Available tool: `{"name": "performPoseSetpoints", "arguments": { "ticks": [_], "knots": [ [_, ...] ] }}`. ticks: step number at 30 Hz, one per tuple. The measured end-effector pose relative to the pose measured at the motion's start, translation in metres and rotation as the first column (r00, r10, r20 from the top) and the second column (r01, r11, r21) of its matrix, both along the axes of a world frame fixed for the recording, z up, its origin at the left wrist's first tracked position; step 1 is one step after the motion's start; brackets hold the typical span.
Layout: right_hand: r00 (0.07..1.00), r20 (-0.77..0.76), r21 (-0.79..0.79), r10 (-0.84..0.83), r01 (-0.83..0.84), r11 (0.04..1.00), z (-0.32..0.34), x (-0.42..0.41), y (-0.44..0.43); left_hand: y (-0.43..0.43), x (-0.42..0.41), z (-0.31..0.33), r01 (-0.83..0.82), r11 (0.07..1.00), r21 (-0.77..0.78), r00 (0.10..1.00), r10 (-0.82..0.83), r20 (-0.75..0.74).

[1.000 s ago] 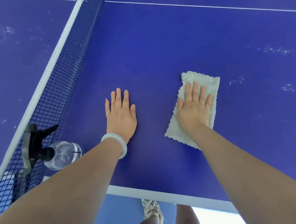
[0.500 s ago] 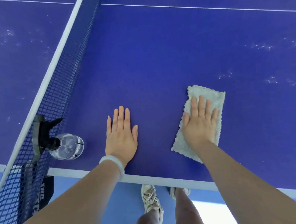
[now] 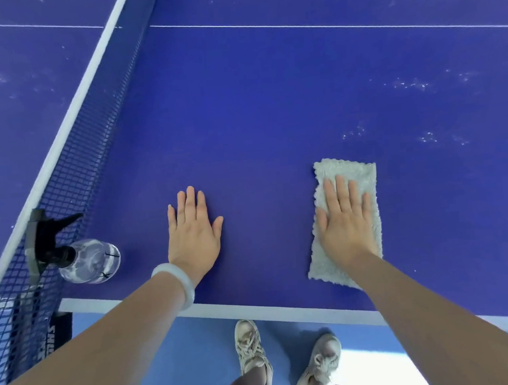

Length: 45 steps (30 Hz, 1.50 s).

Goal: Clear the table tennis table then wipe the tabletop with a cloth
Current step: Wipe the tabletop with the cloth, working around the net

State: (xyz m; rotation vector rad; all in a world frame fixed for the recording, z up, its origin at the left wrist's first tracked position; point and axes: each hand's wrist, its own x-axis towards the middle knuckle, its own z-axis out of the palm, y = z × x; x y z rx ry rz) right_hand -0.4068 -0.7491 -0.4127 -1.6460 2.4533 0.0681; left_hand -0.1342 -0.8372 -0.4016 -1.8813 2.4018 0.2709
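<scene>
The blue tabletop (image 3: 257, 126) fills most of the head view. A pale, fluffy cloth (image 3: 356, 174) lies flat on it near the front edge. My right hand (image 3: 343, 225) presses palm-down on the cloth, fingers straight and pointing away from me. My left hand (image 3: 194, 232) rests flat on the bare tabletop to the left of the cloth, holding nothing; a pale bangle sits on that wrist. Pale speckled marks show on the tabletop to the far right.
A clear spray bottle (image 3: 87, 261) with a black trigger stands by the net (image 3: 87, 150) at the left. The net post clamps the table's side. The table's white front edge (image 3: 255, 308) runs below my hands, with my shoes (image 3: 251, 347) on the blue floor beneath.
My right hand has slid the cloth toward me, close to the front edge. The left hand stays flat on the table, and more of the floor and my shoes shows.
</scene>
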Motion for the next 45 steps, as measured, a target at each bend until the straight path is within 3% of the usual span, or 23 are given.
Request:
{"name": "performPoseSetpoints", "arguments": {
  "ticks": [3, 7, 10, 12, 15, 17, 18, 19, 21, 23, 25, 29, 33, 35, 38, 41, 43, 45],
  "knots": [
    [0.997, 0.024, -0.032, -0.069, 0.069, 0.997, 0.001, 0.023, -0.004, 0.005, -0.050, 0.006, 0.055, 0.998, -0.012, 0.994, -0.056, -0.098],
    [0.952, 0.040, -0.023, 0.302, -0.302, 0.953, -0.001, 0.034, 0.048, 0.025, -0.115, -0.003, 0.108, 0.994, 0.005, 0.990, -0.107, -0.089],
    [0.882, 0.006, -0.014, 0.471, -0.471, 0.882, 0.000, -0.017, 0.090, 0.037, -0.127, -0.013, 0.074, 0.996, -0.054, 0.997, -0.075, -0.007],
    [0.895, -0.072, 0.019, 0.441, -0.441, 0.897, 0.001, -0.067, 0.099, 0.038, -0.127, -0.015, 0.063, 0.995, -0.073, 0.998, -0.064, -0.023],
    [0.996, -0.037, 0.046, 0.082, -0.080, 0.996, 0.004, -0.115, 0.076, 0.038, -0.129, -0.017, 0.056, 0.995, -0.083, 0.997, -0.059, -0.040],
    [0.992, -0.021, 0.004, -0.128, 0.128, 0.992, 0.004, -0.103, 0.054, 0.038, -0.130, -0.017, 0.048, 0.995, -0.091, 0.998, -0.051, -0.041],
    [0.989, -0.023, -0.011, -0.148, 0.148, 0.989, 0.004, -0.087, 0.045, 0.038, -0.130, -0.017, 0.044, 0.994, -0.095, 0.998, -0.049, -0.046],
    [0.995, -0.022, -0.030, -0.101, 0.100, 0.995, 0.002, -0.068, 0.041, 0.038, -0.130, -0.017, 0.041, 0.994, -0.099, 0.997, -0.046, -0.056],
    [0.988, 0.003, -0.041, 0.156, -0.155, 0.987, -0.001, -0.034, 0.046, 0.038, -0.131, -0.018, 0.033, 0.994, -0.103, 0.996, -0.041, -0.081],
    [0.914, 0.021, -0.046, 0.405, -0.404, 0.914, -0.002, -0.030, 0.063, 0.038, -0.131, -0.019, 0.032, 0.994, -0.103, 0.995, -0.041, -0.092],
    [0.854, -0.011, -0.051, 0.520, -0.520, 0.853, -0.001, -0.060, 0.082, 0.039, -0.132, -0.020, 0.031, 0.994, -0.102, 0.995, -0.040, -0.086],
    [0.882, -0.131, -0.002, 0.452, -0.456, 0.890, 0.000, -0.154, 0.106, 0.038, -0.132, -0.021, 0.022, 0.992, -0.121, 0.996, -0.031, -0.078],
    [0.997, -0.078, 0.024, 0.019, -0.017, 1.000, 0.004, -0.182, 0.081, 0.038, -0.133, -0.022, 0.019, 0.992, -0.122, 0.996, -0.029, -0.083],
    [0.997, -0.046, -0.016, -0.058, 0.057, 0.998, 0.003, -0.146, 0.057, 0.038, -0.133, -0.021, 0.019, 0.992, -0.124, 0.996, -0.029, -0.080],
    [0.975, -0.044, -0.038, 0.218, -0.220, 0.975, -0.003, -0.075, 0.047, 0.038, -0.134, -0.018, 0.024, 0.993, -0.112, 0.997, -0.033, -0.076],
    [0.865, 0.001, -0.043, 0.502, -0.502, 0.864, -0.003, -0.068, 0.069, 0.039, -0.135, -0.014, 0.022, 0.996, -0.090, 0.995, -0.030, -0.094],
    [0.831, -0.054, -0.013, 0.554, -0.556, 0.831, -0.002, -0.103, 0.083, 0.035, -0.133, -0.011, 0.042, 0.992, -0.117, 0.995, -0.052, -0.090],
    [0.902, -0.128, 0.025, 0.412, -0.413, 0.911, -0.001, -0.145, 0.089, 0.021, -0.133, -0.007, 0.070, 0.985, -0.160, 0.995, -0.081, -0.064]
  ]
}}
